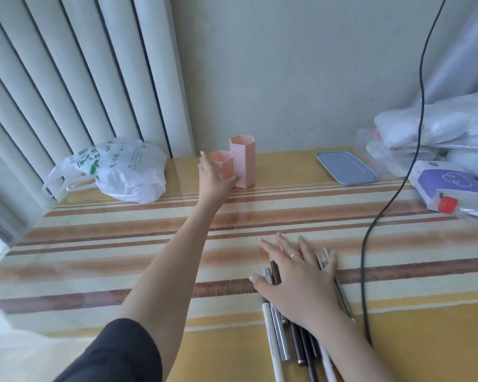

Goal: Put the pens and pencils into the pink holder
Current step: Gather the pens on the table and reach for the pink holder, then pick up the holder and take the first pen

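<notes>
The pink holder (243, 161), two joined hexagonal tubes, one short and one tall, stands upright at the far middle of the striped table (122, 244). My left hand (214, 176) reaches out to it and wraps around the short tube from the left. Several pens and pencils (280, 337), white, silver and dark, lie side by side near the front edge. My right hand (298, 274) lies flat on top of them with the fingers spread, and it covers their middle parts.
A white plastic bag (122, 172) lies at the back left. A blue-grey lid (345, 167) lies at the back right, beside stacked bags and a purple-and-white pack (447, 188). A black cable (381, 210) hangs down onto the table right of the pens.
</notes>
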Demonstrator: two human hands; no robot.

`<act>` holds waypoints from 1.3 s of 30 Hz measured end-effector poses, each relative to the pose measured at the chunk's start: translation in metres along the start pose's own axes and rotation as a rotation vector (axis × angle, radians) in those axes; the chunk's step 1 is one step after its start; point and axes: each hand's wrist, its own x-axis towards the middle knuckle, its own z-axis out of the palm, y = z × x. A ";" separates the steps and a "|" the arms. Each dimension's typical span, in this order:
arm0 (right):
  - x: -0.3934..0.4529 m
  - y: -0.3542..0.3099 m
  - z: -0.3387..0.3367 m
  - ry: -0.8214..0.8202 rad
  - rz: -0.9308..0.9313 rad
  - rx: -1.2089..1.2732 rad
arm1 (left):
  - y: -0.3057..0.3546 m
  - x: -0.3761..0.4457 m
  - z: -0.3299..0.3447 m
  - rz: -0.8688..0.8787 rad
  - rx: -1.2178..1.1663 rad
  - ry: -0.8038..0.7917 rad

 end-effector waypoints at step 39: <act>-0.057 -0.044 0.001 0.215 -0.182 0.011 | -0.001 -0.259 -0.085 0.037 -0.107 0.387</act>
